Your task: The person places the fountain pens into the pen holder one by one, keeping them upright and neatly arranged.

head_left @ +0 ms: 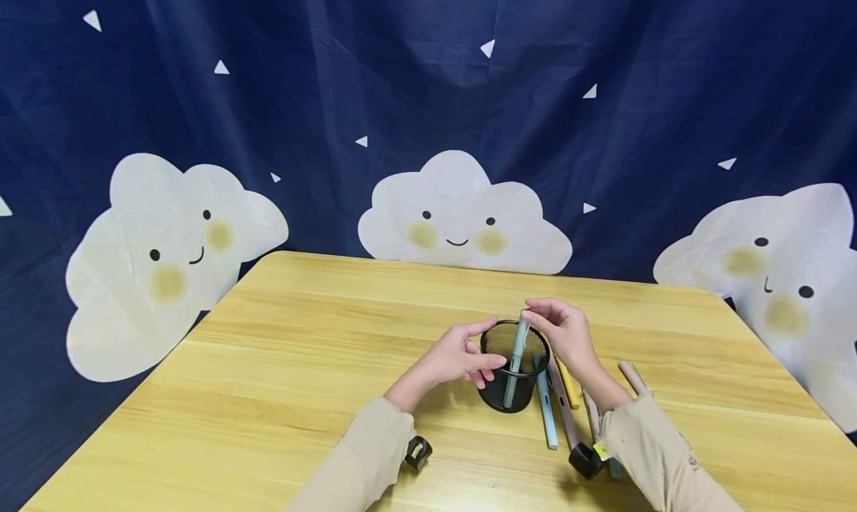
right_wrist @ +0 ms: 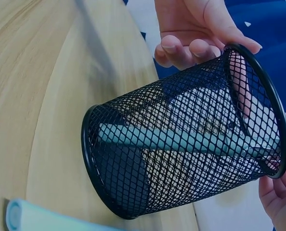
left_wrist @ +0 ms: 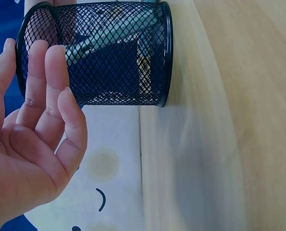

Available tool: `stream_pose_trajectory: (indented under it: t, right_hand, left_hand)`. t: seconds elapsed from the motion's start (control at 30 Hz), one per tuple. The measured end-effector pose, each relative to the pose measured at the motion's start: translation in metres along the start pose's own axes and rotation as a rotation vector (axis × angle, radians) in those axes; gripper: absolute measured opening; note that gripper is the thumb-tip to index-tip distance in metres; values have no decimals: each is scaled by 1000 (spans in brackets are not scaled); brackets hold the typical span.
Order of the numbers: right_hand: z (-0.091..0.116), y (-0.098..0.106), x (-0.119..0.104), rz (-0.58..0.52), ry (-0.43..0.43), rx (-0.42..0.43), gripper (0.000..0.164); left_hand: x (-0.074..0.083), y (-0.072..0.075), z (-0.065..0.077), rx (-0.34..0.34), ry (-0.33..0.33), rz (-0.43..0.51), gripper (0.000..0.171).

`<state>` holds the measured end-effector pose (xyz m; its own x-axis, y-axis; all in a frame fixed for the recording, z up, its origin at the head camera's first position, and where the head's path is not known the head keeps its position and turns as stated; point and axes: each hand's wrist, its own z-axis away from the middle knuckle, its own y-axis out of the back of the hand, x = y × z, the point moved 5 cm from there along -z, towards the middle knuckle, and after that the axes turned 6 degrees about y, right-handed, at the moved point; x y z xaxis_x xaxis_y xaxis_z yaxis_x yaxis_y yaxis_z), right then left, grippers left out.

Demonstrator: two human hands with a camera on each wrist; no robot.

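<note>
A black mesh pen holder (head_left: pixel 492 397) stands upright on the table. My left hand (head_left: pixel 462 354) holds it by the rim, thumb at the near side and index finger reaching round the far side; the other fingers (left_wrist: pixel 56 86) lie loosely bent beside the mesh. My right hand (head_left: pixel 565 333) pinches the upper end of a light green pen (head_left: pixel 519 342) between thumb and fingers. Most of that pen is inside the holder, slanted, and its lower end shows through the mesh (right_wrist: pixel 133 137) near the bottom.
Right of the holder lie several pens: a light blue pen (head_left: pixel 547 411), a mauve pen (head_left: pixel 562 402), a yellow pen (head_left: pixel 569 385) and others partly under my right forearm. Another pale pen (head_left: pixel 633 378) lies farther right. A dark blue curtain (head_left: pixel 428 88) with clouds hangs behind the table (head_left: pixel 301 348).
</note>
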<state>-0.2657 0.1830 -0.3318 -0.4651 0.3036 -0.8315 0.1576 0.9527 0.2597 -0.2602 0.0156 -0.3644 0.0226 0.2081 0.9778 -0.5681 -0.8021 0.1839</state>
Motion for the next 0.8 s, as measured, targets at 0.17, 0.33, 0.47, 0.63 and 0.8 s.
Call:
stream_pose_trajectory:
  t: [0.17, 0.33, 0.47, 0.63, 0.8]
  right_hand:
    - [1, 1, 1, -31, -4, 9, 24]
    - [2, 3, 3, -54, -6, 11, 26]
    - [3, 5, 5, -86, -17, 9, 27]
    - [5, 9, 7, -87, -21, 9, 29]
    - [8, 13, 7, -78, 21, -3, 27]
  left_hand:
    - [1, 0, 1, -1, -3, 0, 70]
    - [2, 0, 1, 1, -4, -1, 70]
    - [3, 0, 1, -1, -6, 7, 70]
    - [3, 0, 1, -3, -5, 18, 70]
    - [2, 0, 1, -4, -4, 12, 70]
